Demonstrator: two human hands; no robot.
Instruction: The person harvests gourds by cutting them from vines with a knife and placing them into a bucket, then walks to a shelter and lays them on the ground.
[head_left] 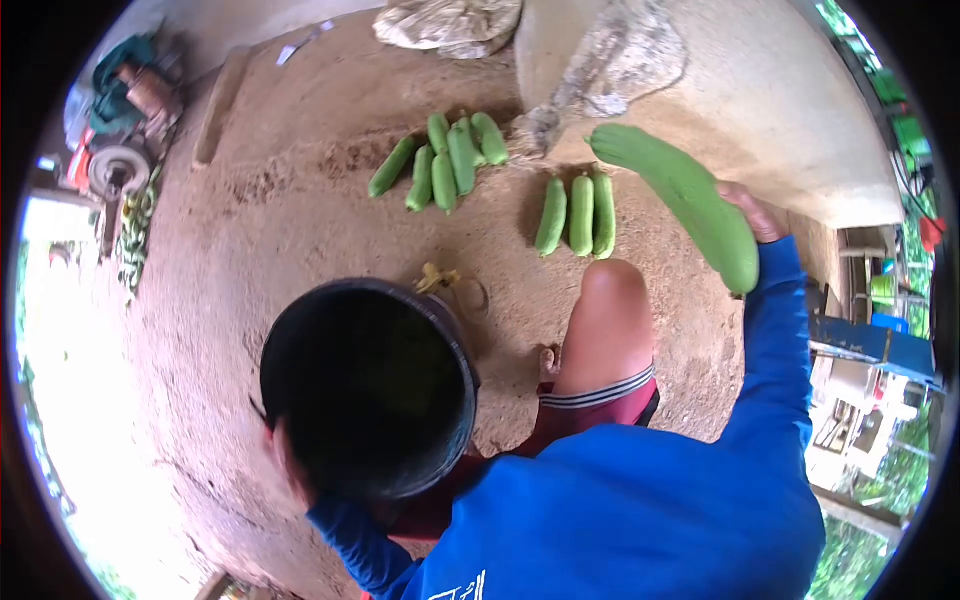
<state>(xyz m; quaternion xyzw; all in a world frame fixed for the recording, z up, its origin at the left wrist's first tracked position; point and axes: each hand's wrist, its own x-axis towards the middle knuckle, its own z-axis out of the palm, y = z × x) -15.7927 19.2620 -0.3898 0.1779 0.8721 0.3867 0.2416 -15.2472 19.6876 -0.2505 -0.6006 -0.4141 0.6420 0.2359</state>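
Note:
My right hand (757, 212) is wrapped round the lower part of a large, long green gourd (683, 195), holding it up off the floor at my right. With my left hand (287, 464) I grip the near left side of a big black bucket (452, 345). Its mouth faces up toward me, and the dark inside hides whatever may be in it. Three gourds (581, 216) lie side by side on the floor beyond my knee. Farther left is a group of several more gourds (443, 180), some resting against each other.
The floor (240, 225) is rough brown earth or concrete. Whitish sacks (450, 22) lie by the wall, and a dirty pale sheet (630, 60) leans there. At the far left stands a machine with a round wheel (119, 172). A wooden beam (222, 105) lies near it.

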